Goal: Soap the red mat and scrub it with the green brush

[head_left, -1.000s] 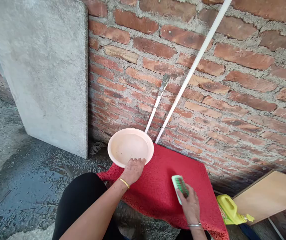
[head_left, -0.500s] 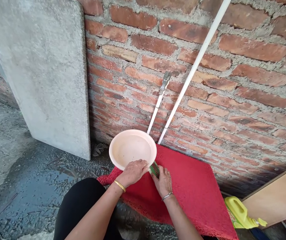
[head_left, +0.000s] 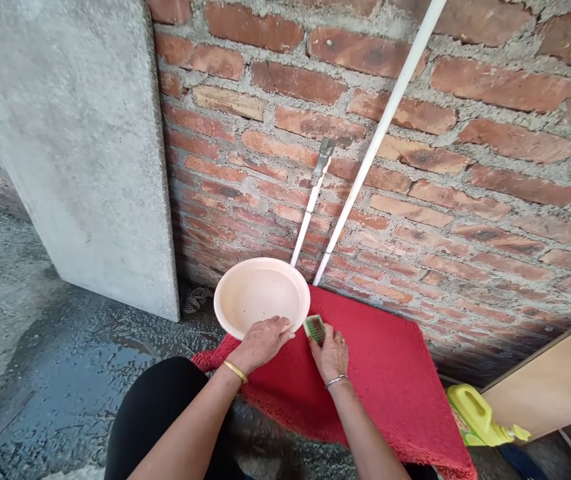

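Observation:
A pale pink plastic basin (head_left: 260,293) rests on the left end of a red cloth (head_left: 390,360), tilted slightly toward me. My left hand (head_left: 265,340), with a gold bangle at the wrist, is closed over the basin's near rim, fingers inside and thumb outside. To the right, my right hand (head_left: 332,353) grips a green and red scrubbing sponge (head_left: 314,329) just off the basin's side. The sponge is apart from the rim, and its lower end is hidden by my fingers. Small dark specks lie on the basin's inner wall.
A brick wall (head_left: 405,233) rises behind, with two white pipes (head_left: 350,200) against it. On the left leans a concrete slab (head_left: 95,160) above wet ground (head_left: 90,373). A yellow jug (head_left: 478,417) and a wooden board (head_left: 550,387) stand at right.
My right hand has drawn the sponge away from the basin's rim, slightly right and up. The left hand keeps its hold on the rim. The view has shifted a little.

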{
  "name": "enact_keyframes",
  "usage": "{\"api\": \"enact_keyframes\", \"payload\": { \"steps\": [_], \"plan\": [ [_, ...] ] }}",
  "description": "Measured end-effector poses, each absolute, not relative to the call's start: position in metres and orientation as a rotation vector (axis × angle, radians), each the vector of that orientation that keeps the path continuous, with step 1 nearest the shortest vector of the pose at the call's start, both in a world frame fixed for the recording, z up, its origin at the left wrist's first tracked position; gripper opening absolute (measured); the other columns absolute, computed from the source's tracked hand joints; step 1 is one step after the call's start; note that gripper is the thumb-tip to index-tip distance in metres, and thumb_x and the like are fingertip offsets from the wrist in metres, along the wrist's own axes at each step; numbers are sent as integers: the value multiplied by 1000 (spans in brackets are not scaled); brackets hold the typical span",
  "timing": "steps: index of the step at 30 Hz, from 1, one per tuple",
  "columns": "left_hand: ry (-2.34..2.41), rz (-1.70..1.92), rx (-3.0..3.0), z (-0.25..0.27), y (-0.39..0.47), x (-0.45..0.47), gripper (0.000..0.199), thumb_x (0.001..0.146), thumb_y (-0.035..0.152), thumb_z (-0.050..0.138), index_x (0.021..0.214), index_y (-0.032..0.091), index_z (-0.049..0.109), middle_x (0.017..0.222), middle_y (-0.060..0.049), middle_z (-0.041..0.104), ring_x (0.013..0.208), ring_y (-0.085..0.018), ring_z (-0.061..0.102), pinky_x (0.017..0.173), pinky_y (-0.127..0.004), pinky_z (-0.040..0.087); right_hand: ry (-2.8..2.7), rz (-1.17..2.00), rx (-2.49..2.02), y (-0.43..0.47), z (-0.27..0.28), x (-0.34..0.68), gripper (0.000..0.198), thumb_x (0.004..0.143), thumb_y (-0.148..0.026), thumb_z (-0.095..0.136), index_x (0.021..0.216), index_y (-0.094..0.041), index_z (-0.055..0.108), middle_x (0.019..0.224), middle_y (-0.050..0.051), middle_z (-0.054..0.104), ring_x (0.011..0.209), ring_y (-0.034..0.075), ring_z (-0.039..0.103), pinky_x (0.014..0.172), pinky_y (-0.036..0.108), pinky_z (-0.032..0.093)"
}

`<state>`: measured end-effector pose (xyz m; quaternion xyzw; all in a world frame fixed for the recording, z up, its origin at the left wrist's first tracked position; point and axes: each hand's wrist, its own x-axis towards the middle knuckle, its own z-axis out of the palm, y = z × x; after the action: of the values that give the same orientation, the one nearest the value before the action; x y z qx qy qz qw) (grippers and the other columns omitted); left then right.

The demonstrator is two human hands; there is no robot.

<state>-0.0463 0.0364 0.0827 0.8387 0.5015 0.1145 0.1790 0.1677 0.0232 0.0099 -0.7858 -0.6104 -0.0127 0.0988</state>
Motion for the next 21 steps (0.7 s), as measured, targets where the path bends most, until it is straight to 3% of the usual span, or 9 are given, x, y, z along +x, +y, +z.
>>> {"api": "enact_keyframes", "payload": {
  "steps": [7, 11, 18, 21],
  "plan": [
    [1420, 317, 2398, 79, 38, -44, 32, 104, 40, 42, 122, 21, 61, 116, -8, 72, 105, -24, 69, 89, -34, 51, -1452, -101, -2618, -5, 12, 283, 54, 94, -50, 52, 135, -16, 53, 110, 18, 69, 102, 28, 68, 91, 38, 48],
    [1421, 313, 2441, 73, 39, -41, 35, 105, 43, 39, 119, 21, 62, 114, -8, 72, 104, -25, 69, 88, -37, 52, -1172, -128, -2677, -52, 2, 366, 68, 89, -60, 48, 137, -13, 51, 108, 23, 69, 101, 34, 70, 89, 44, 51],
    [1445, 323, 2472, 68, 39, -37, 34, 105, 43, 39, 117, 21, 61, 112, -8, 73, 104, -24, 70, 88, -36, 52, -635, -97, -2568, -121, -12, 453, 77, 65, -82, 51, 121, -31, 62, 102, 23, 69, 97, 46, 69, 79, 61, 51],
    [1464, 321, 2496, 66, 39, -37, 34, 105, 43, 39, 118, 21, 61, 111, -8, 74, 104, -24, 71, 87, -35, 52, -759, -112, -2397, -119, -11, 430, 76, 65, -81, 48, 116, -26, 63, 97, 21, 70, 96, 47, 68, 78, 62, 52]
  ]
}}
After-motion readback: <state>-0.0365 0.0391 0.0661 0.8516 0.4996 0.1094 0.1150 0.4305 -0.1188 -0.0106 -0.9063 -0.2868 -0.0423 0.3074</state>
